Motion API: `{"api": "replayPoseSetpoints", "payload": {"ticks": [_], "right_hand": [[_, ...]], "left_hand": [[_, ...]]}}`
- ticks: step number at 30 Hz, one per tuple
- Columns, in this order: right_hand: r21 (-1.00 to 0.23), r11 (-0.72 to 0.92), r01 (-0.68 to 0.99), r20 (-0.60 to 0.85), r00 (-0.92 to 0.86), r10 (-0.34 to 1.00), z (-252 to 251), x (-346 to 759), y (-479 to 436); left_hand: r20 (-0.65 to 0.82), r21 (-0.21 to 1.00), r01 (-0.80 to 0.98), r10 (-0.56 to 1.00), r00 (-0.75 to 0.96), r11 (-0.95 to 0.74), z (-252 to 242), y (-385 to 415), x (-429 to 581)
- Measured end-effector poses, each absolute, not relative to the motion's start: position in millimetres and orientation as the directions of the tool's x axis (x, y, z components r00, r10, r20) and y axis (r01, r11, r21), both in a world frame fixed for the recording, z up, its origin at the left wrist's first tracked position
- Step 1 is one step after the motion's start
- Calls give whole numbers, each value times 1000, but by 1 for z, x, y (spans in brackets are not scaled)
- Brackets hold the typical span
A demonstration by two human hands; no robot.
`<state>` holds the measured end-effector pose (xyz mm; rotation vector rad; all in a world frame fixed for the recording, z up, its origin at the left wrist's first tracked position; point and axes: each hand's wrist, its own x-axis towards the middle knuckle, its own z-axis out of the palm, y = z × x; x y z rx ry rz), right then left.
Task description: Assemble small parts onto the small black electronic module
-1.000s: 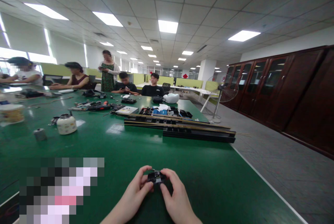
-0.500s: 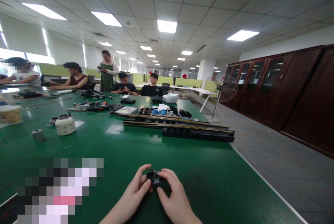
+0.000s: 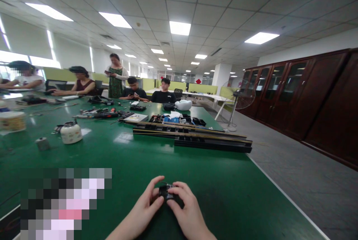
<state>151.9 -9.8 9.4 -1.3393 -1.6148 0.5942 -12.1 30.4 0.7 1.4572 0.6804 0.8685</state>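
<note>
A small black device, with a few lighter parts on its upper face, sits between my two hands just above or on the green table. Its exact kind is too small to make out. My left hand grips the device's left side, thumb in front and index finger raised over the back. On the other side my right hand has its thumb at the near edge and its fingers bent over the top. The fingers hide much of the device.
Long black rails with thin brass-coloured rods lie across the table ahead. A white jar and a small metal cylinder stand at the left. Tools lie farther back. Several people are around the far side.
The fingers of my right hand have closed in further over the top of the black device, covering more of it. My left hand has shifted very slightly to the right.
</note>
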Motion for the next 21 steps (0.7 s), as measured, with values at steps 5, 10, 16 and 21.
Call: {"api": "replayPoseSetpoints", "payload": {"ticks": [5,10,16,21], "right_hand": [[-818,268,510,321,17,947,11,151,-10],[-804,275,527,330,12,944,14,150,-11],[-789,296,538,366,25,930,14,151,-12],[-753,358,552,453,41,891,10,152,-11]], "left_hand": [[127,992,-61,844,521,-112,0,30,-12],[130,991,-72,844,521,-109,0,31,-11],[118,993,-57,848,516,-103,-2,32,-11],[125,992,-59,853,507,-111,-3,32,-11]]}}
